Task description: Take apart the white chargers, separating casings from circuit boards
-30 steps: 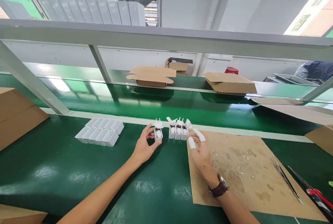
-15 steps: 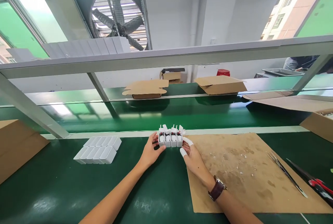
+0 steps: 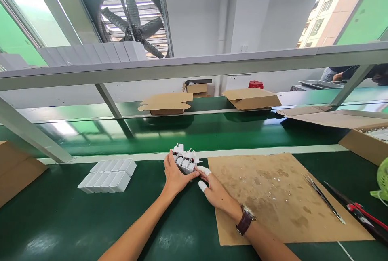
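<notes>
A joined row of small white plastic housings (image 3: 185,161), with white prongs and dark and red bits at the top, sits slantwise on the green bench. My left hand (image 3: 175,174) is closed around its left end and near side, thumb along the front. At the right end is my right hand (image 3: 214,188), with white covers on the thumb and a finger. Its thumb stands apart from the fingers. The fingertips are close to the housings' corner; I cannot tell whether they touch. To the left lies a block of empty white housings (image 3: 106,176) in two rows.
A stained cardboard sheet (image 3: 257,208) covers the bench at right, bearing tweezers (image 3: 324,198). Red-handled scissors (image 3: 357,209) and a green object (image 3: 382,180) lie beyond. Cardboard boxes (image 3: 18,172) flank both sides. A metal rail (image 3: 194,64) crosses above; a person's arm (image 3: 342,76) shows far right.
The row of housings has turned from square-on to slanted in my left hand. My right hand has loosened from its right end. The whole view has shifted slightly.
</notes>
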### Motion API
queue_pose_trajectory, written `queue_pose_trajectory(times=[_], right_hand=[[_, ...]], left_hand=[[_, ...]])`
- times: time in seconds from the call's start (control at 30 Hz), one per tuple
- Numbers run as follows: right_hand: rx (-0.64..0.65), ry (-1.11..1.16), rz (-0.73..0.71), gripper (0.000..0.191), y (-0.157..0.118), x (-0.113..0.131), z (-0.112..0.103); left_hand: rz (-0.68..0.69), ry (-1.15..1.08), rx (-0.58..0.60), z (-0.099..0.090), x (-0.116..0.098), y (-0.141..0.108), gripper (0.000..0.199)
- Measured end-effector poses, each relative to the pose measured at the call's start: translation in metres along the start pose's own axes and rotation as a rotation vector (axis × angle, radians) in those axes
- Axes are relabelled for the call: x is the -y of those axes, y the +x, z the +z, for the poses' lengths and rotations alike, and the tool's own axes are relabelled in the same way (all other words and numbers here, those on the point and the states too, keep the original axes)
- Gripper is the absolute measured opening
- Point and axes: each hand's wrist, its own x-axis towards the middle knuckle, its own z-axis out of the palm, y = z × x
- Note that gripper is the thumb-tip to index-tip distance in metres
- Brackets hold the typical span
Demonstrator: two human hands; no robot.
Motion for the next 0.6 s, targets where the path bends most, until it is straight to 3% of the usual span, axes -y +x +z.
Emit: queue_pose_trajectory(times=[0.23,0.37,0.47,0.6], right_hand=[[-0.134,-0.546,-0.074,0.053,0.0,0.013,-0.015],[0.002,-0.816,-0.16,0.06,-0.003,0.013,-0.015],[0.096,-0.937,-0.224,0.063,-0.005,0.012,-0.011],[0.09,-0.926,-0.219,0.061,-0.005,0.01,-0.01]], left_hand=[[0.038,0.083,-0.013,0.004,0.0,0.005,0.137],[0.088,0.072,-0.071,0.01,-0.001,0.012,0.128],[0.077,0.087,-0.086,0.014,-0.005,0.033,0.128],[-0.047,0.18,-0.148,0.018,-0.013,0.081,0.125]])
